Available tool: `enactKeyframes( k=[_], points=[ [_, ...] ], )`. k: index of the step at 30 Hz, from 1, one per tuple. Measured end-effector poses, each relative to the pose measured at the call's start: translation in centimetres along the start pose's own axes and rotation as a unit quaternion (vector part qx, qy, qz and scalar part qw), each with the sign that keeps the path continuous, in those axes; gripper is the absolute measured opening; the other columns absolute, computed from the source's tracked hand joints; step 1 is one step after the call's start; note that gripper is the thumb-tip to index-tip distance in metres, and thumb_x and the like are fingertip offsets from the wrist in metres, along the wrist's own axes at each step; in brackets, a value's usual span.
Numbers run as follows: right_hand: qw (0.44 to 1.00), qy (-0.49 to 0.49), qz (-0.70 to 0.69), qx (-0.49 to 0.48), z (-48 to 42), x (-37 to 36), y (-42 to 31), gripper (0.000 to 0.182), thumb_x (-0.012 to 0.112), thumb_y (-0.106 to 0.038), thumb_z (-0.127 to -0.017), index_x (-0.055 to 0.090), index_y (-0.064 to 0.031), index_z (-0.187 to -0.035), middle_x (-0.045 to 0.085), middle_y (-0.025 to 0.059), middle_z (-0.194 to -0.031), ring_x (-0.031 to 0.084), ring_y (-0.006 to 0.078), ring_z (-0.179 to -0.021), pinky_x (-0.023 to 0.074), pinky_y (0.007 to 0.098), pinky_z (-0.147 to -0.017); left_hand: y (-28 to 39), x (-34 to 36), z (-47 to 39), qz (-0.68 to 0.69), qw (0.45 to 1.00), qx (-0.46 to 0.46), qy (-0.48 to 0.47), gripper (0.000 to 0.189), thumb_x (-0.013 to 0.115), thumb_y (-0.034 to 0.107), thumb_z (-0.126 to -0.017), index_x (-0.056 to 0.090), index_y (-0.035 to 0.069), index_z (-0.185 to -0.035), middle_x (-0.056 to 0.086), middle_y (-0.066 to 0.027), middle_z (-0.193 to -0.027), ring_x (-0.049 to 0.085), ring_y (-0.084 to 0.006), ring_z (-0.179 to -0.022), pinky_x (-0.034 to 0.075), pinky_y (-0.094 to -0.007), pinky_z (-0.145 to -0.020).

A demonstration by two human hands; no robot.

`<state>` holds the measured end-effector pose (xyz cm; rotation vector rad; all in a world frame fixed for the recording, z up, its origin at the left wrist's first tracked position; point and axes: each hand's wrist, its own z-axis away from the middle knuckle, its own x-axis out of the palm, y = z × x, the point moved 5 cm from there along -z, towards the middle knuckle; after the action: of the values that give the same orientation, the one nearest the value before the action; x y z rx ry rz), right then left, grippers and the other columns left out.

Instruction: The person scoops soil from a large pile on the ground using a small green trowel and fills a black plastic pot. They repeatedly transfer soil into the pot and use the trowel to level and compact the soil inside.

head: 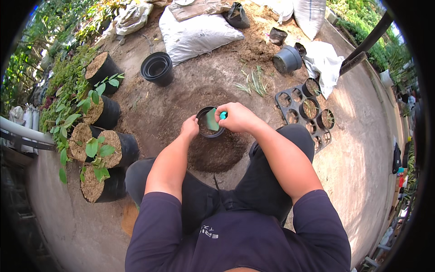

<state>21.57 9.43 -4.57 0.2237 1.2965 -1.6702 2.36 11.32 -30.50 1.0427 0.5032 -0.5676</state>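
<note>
A round black plastic pot (pixel 211 135) stands in front of me at the far side of a mound of dark soil (pixel 217 154). My left hand (pixel 190 128) grips the pot's left rim. In my right hand (pixel 234 117) is the handle of a green hand trowel (pixel 212 119), its blade inside the pot. Some soil shows within the pot beside the blade; how deep it lies I cannot tell. The fingers of my right hand are closed around the handle above the pot's right rim.
Nested black pots (pixel 157 69) stand behind on the left, near a white sack (pixel 197 34). Soil-filled black grow bags (pixel 127 149) with leafy plants line the left. To the right are a pot tray (pixel 292 115), loose spiky plants (pixel 255 83) and a tipped grey pot (pixel 287 60).
</note>
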Motion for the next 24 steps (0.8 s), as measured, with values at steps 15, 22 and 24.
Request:
enactKeyframes(
  k=[15,22,24],
  points=[
    [0.999,-0.033,-0.005,-0.009,-0.2,0.8,1.0,0.014,0.064,-0.015,-0.068,0.067,-0.0134,-0.082,0.066,0.0131,-0.083,0.063,0.0279,-0.082,0.0496,0.0364,-0.074,3.4,-1.0,2.3,0.016,0.998,-0.047,-0.045,0.032,0.043,0.027,-0.094,0.054,0.020,-0.123,0.058,-0.0126,-0.119,0.052,-0.0301,-0.112,0.041,-0.0390,-0.093],
    [0.999,-0.012,0.042,0.005,0.2,0.6,1.5,0.019,0.062,-0.014,-0.068,0.068,-0.0155,-0.085,0.066,0.0112,-0.088,0.063,0.0279,-0.086,0.0498,0.0377,-0.076,2.5,-0.7,1.9,0.039,0.998,-0.038,-0.038,0.032,0.044,0.027,-0.093,0.054,0.017,-0.122,0.059,-0.0126,-0.117,0.054,-0.0291,-0.111,0.042,-0.0377,-0.092],
    [0.999,-0.041,-0.010,0.020,0.7,-0.2,1.4,0.020,0.062,-0.015,-0.068,0.067,-0.0164,-0.087,0.066,0.0099,-0.090,0.063,0.0271,-0.087,0.0499,0.0381,-0.076,1.9,-0.6,1.6,0.040,0.998,-0.033,-0.035,0.033,0.044,0.027,-0.093,0.054,0.016,-0.123,0.059,-0.0127,-0.117,0.054,-0.0289,-0.110,0.042,-0.0376,-0.092]
  ],
)
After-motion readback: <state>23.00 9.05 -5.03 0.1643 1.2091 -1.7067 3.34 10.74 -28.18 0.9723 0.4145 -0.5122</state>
